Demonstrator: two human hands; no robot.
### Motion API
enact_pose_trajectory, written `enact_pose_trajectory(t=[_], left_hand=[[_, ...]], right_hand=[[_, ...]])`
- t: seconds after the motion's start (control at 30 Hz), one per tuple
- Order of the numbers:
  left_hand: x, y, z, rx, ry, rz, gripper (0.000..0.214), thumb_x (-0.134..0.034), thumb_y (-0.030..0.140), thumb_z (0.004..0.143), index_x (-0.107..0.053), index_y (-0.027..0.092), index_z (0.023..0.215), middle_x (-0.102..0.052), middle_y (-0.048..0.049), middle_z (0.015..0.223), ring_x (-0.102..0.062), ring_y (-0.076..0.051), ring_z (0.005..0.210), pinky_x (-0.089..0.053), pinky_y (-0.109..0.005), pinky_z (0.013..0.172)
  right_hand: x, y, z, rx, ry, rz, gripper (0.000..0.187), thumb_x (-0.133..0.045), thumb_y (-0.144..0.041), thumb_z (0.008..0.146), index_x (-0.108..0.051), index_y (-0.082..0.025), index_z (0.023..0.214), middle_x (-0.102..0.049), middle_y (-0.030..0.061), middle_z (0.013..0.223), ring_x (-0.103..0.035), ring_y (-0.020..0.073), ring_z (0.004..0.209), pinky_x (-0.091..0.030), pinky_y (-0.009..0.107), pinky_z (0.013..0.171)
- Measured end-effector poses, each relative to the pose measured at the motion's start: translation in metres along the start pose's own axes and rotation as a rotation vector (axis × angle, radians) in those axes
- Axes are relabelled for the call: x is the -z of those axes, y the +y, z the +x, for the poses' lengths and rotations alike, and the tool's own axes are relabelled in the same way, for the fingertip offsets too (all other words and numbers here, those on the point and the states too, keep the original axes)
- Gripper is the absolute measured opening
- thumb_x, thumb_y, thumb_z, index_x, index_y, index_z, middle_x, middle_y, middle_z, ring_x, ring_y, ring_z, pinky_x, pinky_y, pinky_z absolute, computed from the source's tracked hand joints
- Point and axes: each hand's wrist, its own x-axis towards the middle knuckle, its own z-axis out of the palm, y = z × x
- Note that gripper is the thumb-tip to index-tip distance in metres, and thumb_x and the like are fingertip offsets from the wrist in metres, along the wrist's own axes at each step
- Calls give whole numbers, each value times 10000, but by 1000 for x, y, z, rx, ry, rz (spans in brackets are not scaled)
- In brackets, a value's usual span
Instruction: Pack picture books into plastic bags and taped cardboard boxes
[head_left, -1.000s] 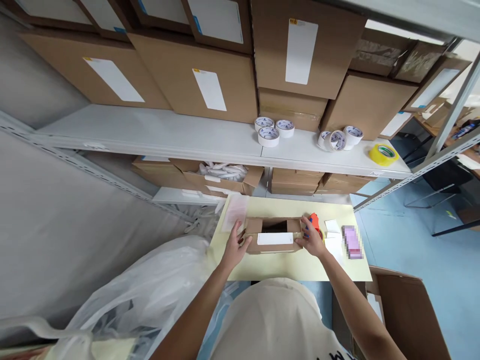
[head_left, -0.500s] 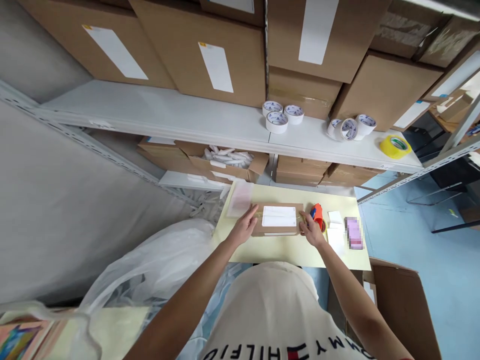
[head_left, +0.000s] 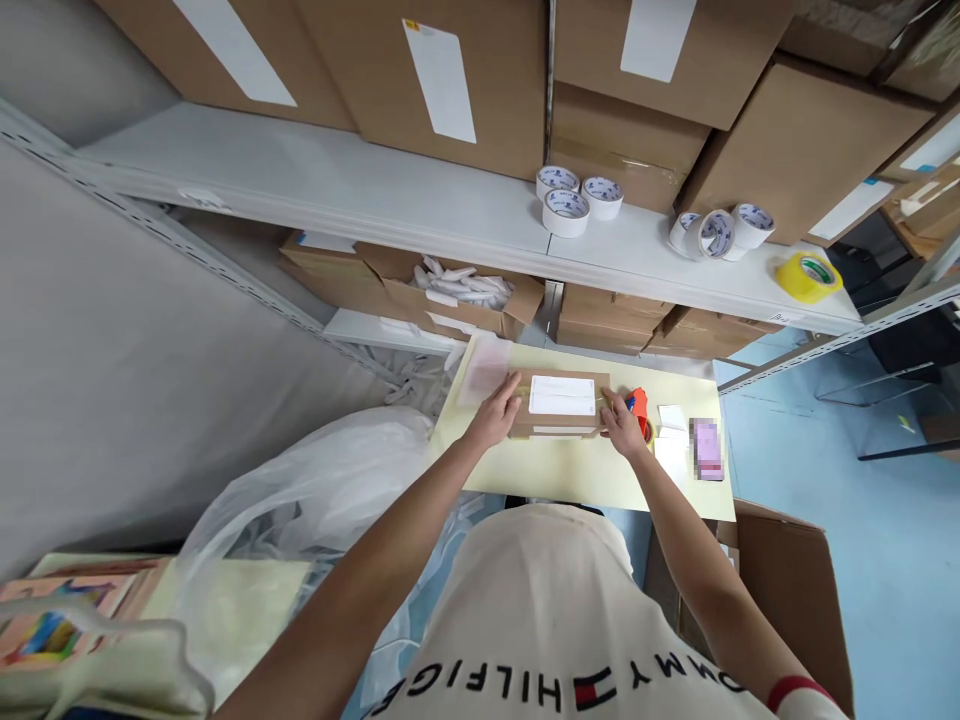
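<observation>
A small brown cardboard box with a white label on top lies between my hands on the pale yellow table. My left hand grips its left end, and my right hand holds the right end. Clear tape shows at both ends of the top. Just right of my right hand sits an orange-red tape dispenser, partly hidden by the hand. Beyond it are white paper slips and a pixelated purple item.
Behind the table, a grey shelf carries large cartons, white tape rolls and a yellow tape roll. Clear plastic bagging bulges at the left. An open carton stands at the lower right.
The view has shifted, so the table and box appear slightly higher. Both hands still hold the box, whose front side now shows a little more.
</observation>
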Motion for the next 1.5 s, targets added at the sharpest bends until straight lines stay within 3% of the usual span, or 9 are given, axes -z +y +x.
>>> enact_pose_trajectory(t=[0.1, 0.27, 0.43, 0.6, 0.8, 0.97, 1.2, 1.37, 1.5], left_hand=[[-1, 1, -15, -14, -4, 4, 597, -296, 403, 954, -367, 118, 1474, -423, -112, 1522, -362, -203, 1425, -286, -374, 1186], [1, 16, -19, 36, 81, 145, 566, -329, 377, 949, -420, 133, 1452, -290, -144, 1585, -279, -280, 1462, -341, -442, 1142], [6, 45, -12, -59, 33, 393, 497, -350, 202, 919, -526, 226, 1383, -323, -94, 1577, -217, -291, 1482, -190, -541, 1180], [1, 61, -6, -166, -154, 510, 714, -557, 462, 831, -414, 158, 1460, -279, -174, 1581, -208, -361, 1474, -111, -580, 1181], [-10, 64, 2, 18, -94, 659, 924, -573, 626, 789, -292, 115, 1506, -256, -247, 1571, -188, -412, 1464, -133, -632, 1147], [-16, 73, 6, 71, -55, 712, 985, -617, 656, 750, -263, 149, 1517, -236, -250, 1577, -170, -448, 1455, -151, -683, 1115], [-20, 75, 1, 113, -88, 693, 907, -633, 623, 764, -325, 199, 1503, -254, -201, 1586, -167, -445, 1457, -178, -669, 1118], [-16, 71, -5, 47, -155, 639, 849, -651, 574, 767, -378, 218, 1487, -280, -168, 1583, -149, -442, 1465, -146, -652, 1136], [-13, 73, -14, -72, -232, 626, 845, -718, 507, 729, -411, 246, 1472, -308, -144, 1575, -189, -423, 1461, -162, -616, 1148]], right_hand=[[-4, 6, -14, -71, -19, 113, 503, -471, -429, 910, -479, -294, 1394, -649, 68, 1137, -674, 197, 847, -644, 347, 615], [-11, 19, -23, 17, -62, 125, 601, -424, -461, 954, -316, -257, 1509, -637, 92, 1267, -642, 215, 1087, -544, 415, 948], [-11, 41, -24, 32, 26, 208, 692, -406, -541, 945, -230, -224, 1535, -383, 147, 1536, -454, 250, 1367, -442, 457, 1057], [4, 69, -35, -78, 167, 236, 663, -423, -583, 912, -405, -187, 1443, -497, 171, 1445, -509, 280, 1315, -436, 492, 1058], [12, 99, -53, -200, 365, 148, 467, -388, -459, 940, -565, -156, 1248, -646, 173, 1220, -632, 269, 1109, -515, 457, 945], [1, 98, -33, -116, 182, -105, 463, -481, -299, 900, -508, -151, 1339, -605, 199, 1250, -594, 314, 1139, -495, 473, 937], [-14, 79, 21, -429, -86, -332, 510, -548, -248, 890, -480, -194, 1393, -627, 233, 1167, -652, 345, 1006, -482, 486, 870], [19, 76, 15, -335, -11, -248, 425, -511, -208, 847, -577, -173, 1265, -685, 161, 990, -656, 304, 886, -498, 428, 807], [67, 51, -5, -53, 189, 95, 458, -426, -240, 816, -503, -200, 1265, -630, 93, 1092, -593, 235, 882, -502, 371, 776]])
